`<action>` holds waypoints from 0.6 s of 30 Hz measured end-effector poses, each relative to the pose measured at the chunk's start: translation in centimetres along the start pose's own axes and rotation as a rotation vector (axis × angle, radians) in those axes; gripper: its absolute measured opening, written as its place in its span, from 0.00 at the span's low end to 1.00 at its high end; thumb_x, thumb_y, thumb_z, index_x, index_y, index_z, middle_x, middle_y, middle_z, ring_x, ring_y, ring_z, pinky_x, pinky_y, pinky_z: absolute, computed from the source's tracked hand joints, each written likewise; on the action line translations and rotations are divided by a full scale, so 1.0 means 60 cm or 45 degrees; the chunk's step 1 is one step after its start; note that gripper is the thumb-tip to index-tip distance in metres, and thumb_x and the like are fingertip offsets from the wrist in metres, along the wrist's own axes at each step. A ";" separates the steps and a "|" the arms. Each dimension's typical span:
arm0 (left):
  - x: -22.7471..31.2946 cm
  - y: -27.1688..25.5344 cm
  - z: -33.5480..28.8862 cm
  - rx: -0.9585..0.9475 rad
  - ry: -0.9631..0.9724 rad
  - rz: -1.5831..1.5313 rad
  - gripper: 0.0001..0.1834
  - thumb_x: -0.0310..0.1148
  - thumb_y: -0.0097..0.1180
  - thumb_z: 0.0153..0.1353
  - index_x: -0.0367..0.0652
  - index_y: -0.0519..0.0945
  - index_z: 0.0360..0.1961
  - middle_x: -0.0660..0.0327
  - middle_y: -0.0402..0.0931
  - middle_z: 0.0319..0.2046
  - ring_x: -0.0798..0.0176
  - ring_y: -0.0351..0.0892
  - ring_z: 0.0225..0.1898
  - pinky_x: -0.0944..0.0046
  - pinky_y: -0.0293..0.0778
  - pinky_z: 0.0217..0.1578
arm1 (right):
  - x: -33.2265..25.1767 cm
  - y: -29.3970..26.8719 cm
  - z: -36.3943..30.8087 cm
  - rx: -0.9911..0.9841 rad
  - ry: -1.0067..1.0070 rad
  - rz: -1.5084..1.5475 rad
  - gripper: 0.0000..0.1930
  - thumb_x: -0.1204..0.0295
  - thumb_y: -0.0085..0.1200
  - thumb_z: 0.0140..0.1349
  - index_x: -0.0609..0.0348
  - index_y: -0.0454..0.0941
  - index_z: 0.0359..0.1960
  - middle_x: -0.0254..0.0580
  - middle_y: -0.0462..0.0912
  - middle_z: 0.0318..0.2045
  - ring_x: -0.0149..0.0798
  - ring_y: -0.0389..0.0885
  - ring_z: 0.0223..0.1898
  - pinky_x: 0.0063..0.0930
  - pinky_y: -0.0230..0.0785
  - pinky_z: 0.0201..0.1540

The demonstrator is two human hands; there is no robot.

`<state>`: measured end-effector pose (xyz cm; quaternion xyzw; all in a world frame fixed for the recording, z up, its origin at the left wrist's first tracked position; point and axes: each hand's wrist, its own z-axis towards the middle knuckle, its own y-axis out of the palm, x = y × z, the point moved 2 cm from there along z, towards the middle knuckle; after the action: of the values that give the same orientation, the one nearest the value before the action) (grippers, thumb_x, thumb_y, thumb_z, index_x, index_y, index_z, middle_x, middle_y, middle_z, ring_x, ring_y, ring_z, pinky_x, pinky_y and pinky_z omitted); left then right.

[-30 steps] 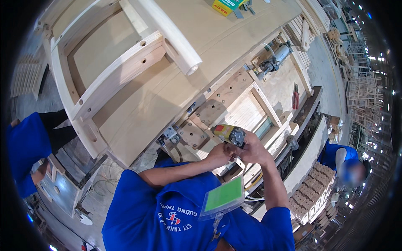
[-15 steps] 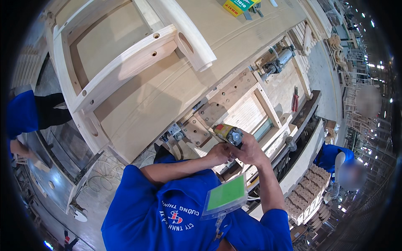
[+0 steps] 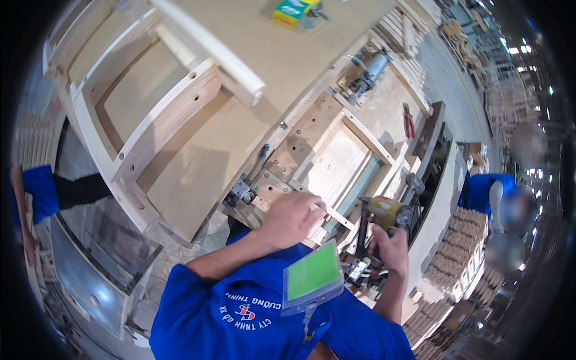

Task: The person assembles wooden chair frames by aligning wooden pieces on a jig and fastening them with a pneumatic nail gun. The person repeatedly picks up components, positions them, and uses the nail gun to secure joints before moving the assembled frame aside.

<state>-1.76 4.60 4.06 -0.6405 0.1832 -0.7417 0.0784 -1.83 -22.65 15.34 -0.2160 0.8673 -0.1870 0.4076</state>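
Note:
My right hand (image 3: 391,251) is closed around the handle of a yellow and black nail gun (image 3: 387,211), held over the right side of the wooden jig (image 3: 300,135). To its left, my left hand (image 3: 292,219) is above the near part of the jig, smeared by motion. Its fingertips are close to a thin pale wood strip (image 3: 339,217); whether they grip it I cannot tell. A pale wooden panel (image 3: 336,159) lies in the jig, beyond both hands.
A curved wooden frame (image 3: 174,108) rests on the cardboard-covered table (image 3: 240,135) at left. A yellow-green box (image 3: 291,11) is at the back. Red-handled pliers (image 3: 408,122) and an air cylinder (image 3: 373,69) sit on the right. Co-workers (image 3: 492,192) stand farther off.
My hands have come apart: the right has moved right and lower with the nail gun, the left slightly leftward. The view has shifted, so the table sits farther left.

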 end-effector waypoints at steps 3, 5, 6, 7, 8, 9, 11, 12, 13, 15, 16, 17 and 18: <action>0.025 -0.088 0.017 0.173 0.120 0.300 0.13 0.35 0.65 0.69 0.42 0.84 0.51 0.50 0.87 0.41 0.42 0.86 0.45 0.48 0.79 0.47 | 0.094 -0.069 -0.066 0.284 0.016 0.216 0.16 0.62 0.60 0.75 0.64 0.82 0.50 0.31 0.78 0.19 0.28 0.76 0.18 0.26 0.71 0.24; 0.017 -0.114 0.011 0.212 0.086 0.419 0.12 0.33 0.65 0.69 0.41 0.84 0.50 0.50 0.87 0.40 0.42 0.86 0.42 0.49 0.80 0.45 | 0.146 -0.112 -0.102 0.482 -0.011 0.234 0.14 0.63 0.60 0.75 0.64 0.82 0.49 0.32 0.79 0.20 0.28 0.76 0.19 0.26 0.70 0.24; 0.002 -0.115 0.004 0.189 0.031 0.424 0.12 0.33 0.65 0.69 0.40 0.84 0.49 0.50 0.87 0.39 0.42 0.86 0.41 0.49 0.80 0.44 | 0.176 -0.131 -0.115 0.590 0.076 0.267 0.15 0.66 0.60 0.73 0.65 0.81 0.53 0.34 0.79 0.21 0.29 0.75 0.19 0.27 0.68 0.23; -0.012 -0.115 -0.002 0.168 -0.026 0.431 0.11 0.33 0.65 0.69 0.40 0.84 0.49 0.50 0.87 0.39 0.41 0.86 0.40 0.50 0.81 0.42 | 0.206 -0.150 -0.125 0.710 0.188 0.215 0.15 0.66 0.61 0.73 0.63 0.80 0.54 0.32 0.77 0.20 0.27 0.74 0.19 0.25 0.66 0.22; -0.015 -0.116 -0.004 0.142 0.056 0.517 0.11 0.32 0.65 0.69 0.39 0.84 0.49 0.52 0.86 0.36 0.48 0.87 0.35 0.55 0.81 0.38 | 0.237 -0.169 -0.127 0.769 0.194 0.099 0.16 0.66 0.61 0.72 0.63 0.79 0.54 0.37 0.79 0.24 0.33 0.77 0.23 0.29 0.70 0.27; -0.016 -0.113 -0.005 0.178 0.047 0.409 0.11 0.32 0.65 0.70 0.38 0.84 0.49 0.53 0.86 0.36 0.52 0.86 0.34 0.57 0.80 0.38 | 0.288 -0.195 -0.139 0.843 0.214 -0.030 0.17 0.66 0.62 0.72 0.64 0.78 0.55 0.42 0.81 0.27 0.38 0.81 0.26 0.34 0.74 0.31; -0.019 -0.103 -0.007 0.240 0.018 0.181 0.10 0.32 0.64 0.72 0.37 0.84 0.49 0.57 0.86 0.34 0.61 0.86 0.33 0.62 0.79 0.37 | 0.387 -0.232 -0.149 1.108 -0.031 -0.712 0.20 0.66 0.62 0.70 0.69 0.75 0.56 0.58 0.82 0.40 0.57 0.85 0.41 0.47 0.78 0.46; -0.024 -0.103 -0.009 0.304 -0.140 0.091 0.10 0.32 0.63 0.73 0.36 0.85 0.48 0.58 0.87 0.35 0.64 0.85 0.34 0.63 0.79 0.38 | 0.415 -0.241 -0.142 1.068 0.167 -0.760 0.23 0.67 0.62 0.70 0.72 0.73 0.58 0.69 0.77 0.51 0.71 0.79 0.54 0.57 0.72 0.58; -0.028 -0.106 -0.011 0.363 -0.298 -0.014 0.10 0.32 0.62 0.75 0.36 0.85 0.46 0.59 0.87 0.35 0.66 0.85 0.35 0.63 0.79 0.39 | 0.438 -0.249 -0.145 1.113 0.219 -0.786 0.23 0.66 0.62 0.70 0.72 0.73 0.59 0.68 0.77 0.51 0.71 0.79 0.54 0.58 0.73 0.58; -0.040 -0.104 -0.014 0.469 -0.487 -0.284 0.10 0.33 0.60 0.76 0.35 0.85 0.44 0.61 0.88 0.35 0.70 0.84 0.36 0.65 0.79 0.41 | 0.480 -0.263 -0.145 1.202 0.324 -0.841 0.24 0.66 0.62 0.70 0.71 0.72 0.60 0.68 0.76 0.52 0.72 0.80 0.55 0.59 0.74 0.57; -0.048 -0.099 -0.020 0.519 -0.517 -0.441 0.10 0.32 0.60 0.77 0.35 0.86 0.44 0.62 0.87 0.34 0.72 0.83 0.36 0.65 0.79 0.41 | 0.491 -0.271 -0.139 1.132 0.406 -0.888 0.27 0.65 0.59 0.72 0.69 0.68 0.66 0.66 0.76 0.57 0.70 0.80 0.58 0.58 0.75 0.58; -0.056 -0.092 -0.026 0.567 -0.547 -0.601 0.10 0.32 0.59 0.77 0.35 0.86 0.44 0.64 0.87 0.34 0.73 0.83 0.37 0.65 0.80 0.42 | 0.500 -0.274 -0.132 1.155 0.409 -0.877 0.26 0.65 0.59 0.73 0.68 0.68 0.65 0.65 0.76 0.56 0.70 0.80 0.57 0.59 0.76 0.55; -0.062 -0.082 -0.035 0.553 -0.459 -0.434 0.10 0.32 0.59 0.77 0.35 0.86 0.44 0.63 0.87 0.34 0.72 0.83 0.37 0.65 0.80 0.42 | 0.502 -0.274 -0.118 1.168 0.418 -0.854 0.25 0.65 0.59 0.73 0.68 0.68 0.64 0.65 0.76 0.56 0.70 0.81 0.55 0.60 0.77 0.53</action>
<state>-2.61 10.80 2.26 -0.7513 -0.1061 -0.6404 0.1190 -21.04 -51.20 8.91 -0.2484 0.6339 -0.6926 0.2382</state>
